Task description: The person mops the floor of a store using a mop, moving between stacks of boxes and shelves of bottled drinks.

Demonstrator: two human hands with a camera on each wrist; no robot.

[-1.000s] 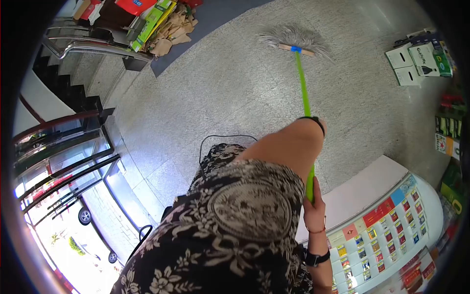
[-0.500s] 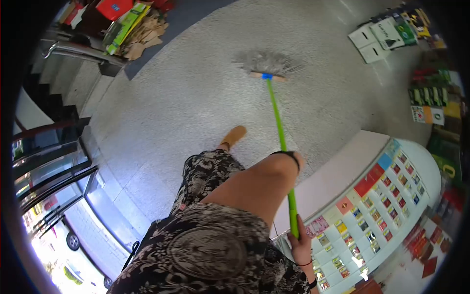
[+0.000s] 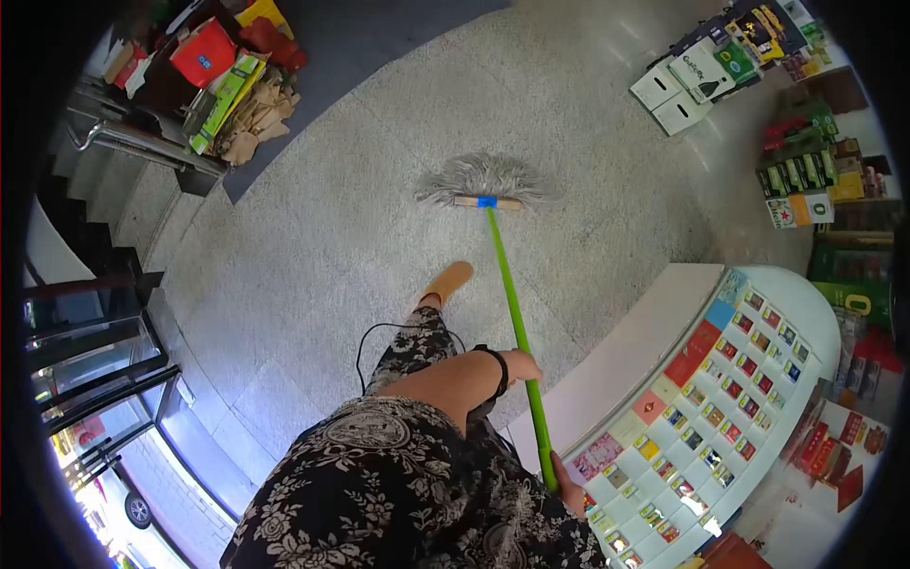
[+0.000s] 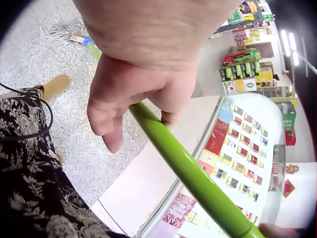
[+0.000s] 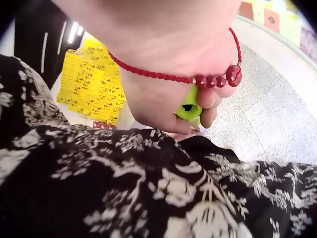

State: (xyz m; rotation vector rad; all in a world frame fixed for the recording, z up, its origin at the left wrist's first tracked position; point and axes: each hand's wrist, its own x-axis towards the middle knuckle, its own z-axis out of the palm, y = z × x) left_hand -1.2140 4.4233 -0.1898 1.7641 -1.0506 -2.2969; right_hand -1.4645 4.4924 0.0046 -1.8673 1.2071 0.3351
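Observation:
A grey string mop head (image 3: 485, 176) lies spread on the floor in the head view, its green pole (image 3: 510, 289) slanting down towards the body. My left hand (image 3: 521, 366) grips the pole's middle-lower part; the left wrist view shows that hand (image 4: 141, 89) with fingers bent round the green pole (image 4: 183, 163). Close to the pole's end, my right hand (image 3: 567, 489) holds it lower down, partly hidden by the patterned clothing. In the right wrist view the right hand (image 5: 173, 94) wraps the pole's hollow green end (image 5: 190, 105).
A curved display counter (image 3: 697, 417) with small packets stands at the right. Stacked cartons (image 3: 678, 95) are at the upper right, flattened cardboard (image 3: 256, 123) and a metal handrail (image 3: 142, 133) at the upper left. A glass door (image 3: 104, 379) is at the left; a foot (image 3: 449, 279) is on the floor.
The mop head has come across the floor nearer to the body, and the left arm has drawn back with the pole. A foot has come into view. Both hands keep hold.

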